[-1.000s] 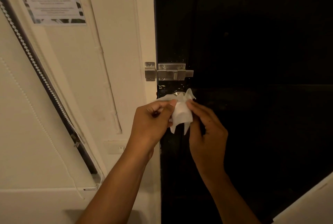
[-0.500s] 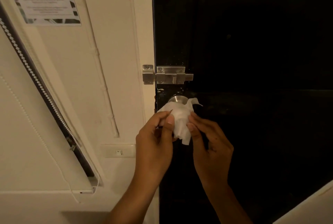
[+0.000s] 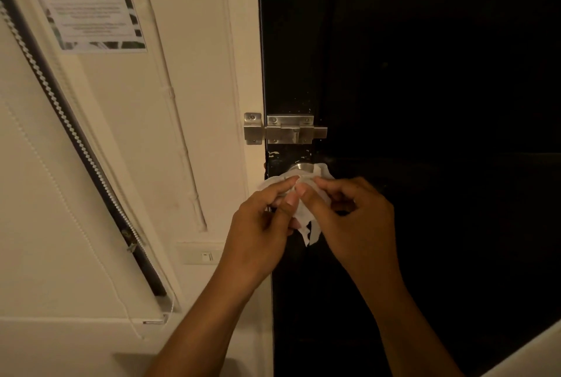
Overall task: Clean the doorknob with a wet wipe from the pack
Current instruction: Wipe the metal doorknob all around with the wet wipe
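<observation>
A crumpled white wet wipe (image 3: 306, 212) hangs in front of the black door, pinched between both hands. My left hand (image 3: 261, 224) grips its left side with thumb and fingers. My right hand (image 3: 355, 218) pinches its right side. Just above the wipe, the silver top of the round doorknob (image 3: 301, 167) shows; the rest of the knob is hidden behind the wipe and fingers. The pack of wipes is not in view.
A steel slide bolt (image 3: 288, 132) spans door and cream frame just above the knob. A light switch (image 3: 202, 256) sits on the wall lower left. A printed notice (image 3: 88, 3) and a blind's bead chain (image 3: 60, 103) hang at left. The black door (image 3: 425, 73) fills the right.
Both hands with the wipe have sunk a little below the knob, uncovering its silver top. The fingers have shifted on the wipe, bunching it more tightly.
</observation>
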